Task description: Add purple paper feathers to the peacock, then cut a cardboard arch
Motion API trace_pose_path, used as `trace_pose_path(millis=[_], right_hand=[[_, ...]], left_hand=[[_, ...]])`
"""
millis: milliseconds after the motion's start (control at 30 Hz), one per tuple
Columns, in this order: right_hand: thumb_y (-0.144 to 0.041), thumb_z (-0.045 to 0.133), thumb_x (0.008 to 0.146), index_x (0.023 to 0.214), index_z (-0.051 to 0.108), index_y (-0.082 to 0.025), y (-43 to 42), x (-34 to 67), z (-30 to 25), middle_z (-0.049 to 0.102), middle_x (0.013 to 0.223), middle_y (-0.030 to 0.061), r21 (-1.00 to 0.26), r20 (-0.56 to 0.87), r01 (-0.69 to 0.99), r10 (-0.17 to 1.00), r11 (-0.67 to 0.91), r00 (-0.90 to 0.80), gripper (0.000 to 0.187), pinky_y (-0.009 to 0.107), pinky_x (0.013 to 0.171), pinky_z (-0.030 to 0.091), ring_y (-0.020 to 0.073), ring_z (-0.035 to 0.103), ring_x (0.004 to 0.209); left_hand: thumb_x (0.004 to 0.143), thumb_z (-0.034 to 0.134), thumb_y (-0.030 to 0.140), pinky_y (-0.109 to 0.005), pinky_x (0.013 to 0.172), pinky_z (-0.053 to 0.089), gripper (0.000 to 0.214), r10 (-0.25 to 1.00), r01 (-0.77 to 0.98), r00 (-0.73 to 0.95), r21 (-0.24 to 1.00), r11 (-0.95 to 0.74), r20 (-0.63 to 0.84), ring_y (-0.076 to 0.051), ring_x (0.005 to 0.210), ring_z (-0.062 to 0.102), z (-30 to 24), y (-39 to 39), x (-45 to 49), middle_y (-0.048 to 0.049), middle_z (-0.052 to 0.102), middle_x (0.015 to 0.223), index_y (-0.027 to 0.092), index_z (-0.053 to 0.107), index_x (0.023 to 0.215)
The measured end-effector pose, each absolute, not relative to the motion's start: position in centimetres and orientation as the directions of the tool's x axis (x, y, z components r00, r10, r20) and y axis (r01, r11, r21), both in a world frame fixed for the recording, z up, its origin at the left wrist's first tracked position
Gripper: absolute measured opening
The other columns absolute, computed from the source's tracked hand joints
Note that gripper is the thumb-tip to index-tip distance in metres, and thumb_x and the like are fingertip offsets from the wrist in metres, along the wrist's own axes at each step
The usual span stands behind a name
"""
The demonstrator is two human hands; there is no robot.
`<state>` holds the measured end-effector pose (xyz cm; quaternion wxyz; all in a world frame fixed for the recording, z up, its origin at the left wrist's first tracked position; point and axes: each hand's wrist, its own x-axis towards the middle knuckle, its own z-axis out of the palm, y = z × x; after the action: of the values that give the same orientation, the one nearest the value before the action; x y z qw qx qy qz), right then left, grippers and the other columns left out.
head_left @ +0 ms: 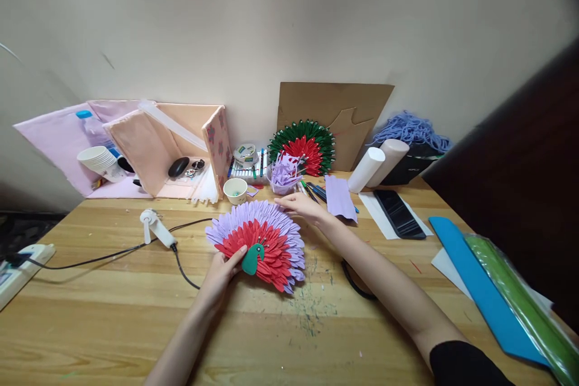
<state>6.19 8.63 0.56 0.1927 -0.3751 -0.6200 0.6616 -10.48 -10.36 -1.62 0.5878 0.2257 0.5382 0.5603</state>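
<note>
Soft light on the wall (344, 24), dark upper-right corner, wide-angle distortion toward the edges.

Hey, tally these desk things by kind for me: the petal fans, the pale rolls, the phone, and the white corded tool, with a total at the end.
Petal fans: 2 (lilac-and-red fan held by the left hand, green-and-red fan behind)
Pale rolls: 2 (white roll, pinkish roll)
Phone: 1
White corded tool: 1
Total: 6
</note>
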Motion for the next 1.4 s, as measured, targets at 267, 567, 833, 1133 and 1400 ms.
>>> trace_pose_path(millis=[267,567,833,1133,1400], right_hand=[[-0.037,0.073,0.065,0.075,0.072,-0.012,8.7,5.0,1.7,0.073,0.074,0.0090,-0.992,-0.126,0.074,0.824,-0.102,-0.553,0.027,0.027,0.065,0.051,0.0153,0.065,0.067],[-0.012,0.041,0.084,0.134,0.041,-0.008,13.6,5.9,6.6,0.045,0.138,0.0166,-0.873,0.338,0.227,0.871,0.432,-0.357,0.050,0.034,0.103,0.039,0.0193,0.049,0.122],[-0.038,0.039,0.092,0.129,0.048,-0.013,14.0,6.4,6.4,0.070,0.103,0.0121,-0.515,0.169,0.728,0.886,0.452,-0.431,0.045,0.035,0.094,0.041,0.0230,0.060,0.106],[-0.031,0.060,0.080,0.084,0.069,-0.010,12.2,9.3,10.5,0.064,0.103,0.0197,-0.160,0.358,0.939,0.905,0.303,-0.231,0.023,0.062,0.102,0.015,0.0381,0.045,0.116],[-0.040,0.054,0.083,0.117,0.053,-0.015,6.4,14.2,10.2,0.051,0.123,0.0184,-0.171,0.203,0.830,0.843,0.531,-0.498,0.042,0.041,0.082,0.044,0.0315,0.057,0.103]], left_hand=[[0.062,0.078,0.039,-0.032,0.079,0.052,0.047,0.886,-0.418,-0.250,0.869,0.264,-0.390,-0.028,0.091,0.067,-1.0,-10.3,-10.3,-0.0144,0.071,0.098,0.010,0.070,0.098],[0.064,0.077,0.037,-0.035,0.086,0.050,0.047,0.889,-0.445,-0.245,0.859,0.253,-0.388,-0.029,0.095,0.066,-1.0,-10.3,-10.2,-0.0161,0.071,0.100,0.008,0.068,0.101],[0.065,0.076,0.030,-0.038,0.087,0.051,0.042,0.881,-0.499,-0.275,0.840,0.211,-0.385,-0.028,0.094,0.067,-0.6,-10.3,-9.9,-0.0144,0.072,0.098,0.010,0.067,0.102],[0.066,0.076,0.025,-0.036,0.093,0.049,0.037,0.863,-0.577,-0.333,0.806,0.132,-0.380,-0.028,0.102,0.064,-0.8,-10.1,-10.2,-0.0131,0.071,0.103,0.010,0.068,0.100],[0.074,0.069,0.015,-0.029,0.082,0.055,0.025,0.769,-0.607,-0.427,0.781,0.146,-0.475,-0.024,0.104,0.063,-1.1,-10.4,-9.1,-0.0107,0.068,0.111,0.015,0.067,0.099]])
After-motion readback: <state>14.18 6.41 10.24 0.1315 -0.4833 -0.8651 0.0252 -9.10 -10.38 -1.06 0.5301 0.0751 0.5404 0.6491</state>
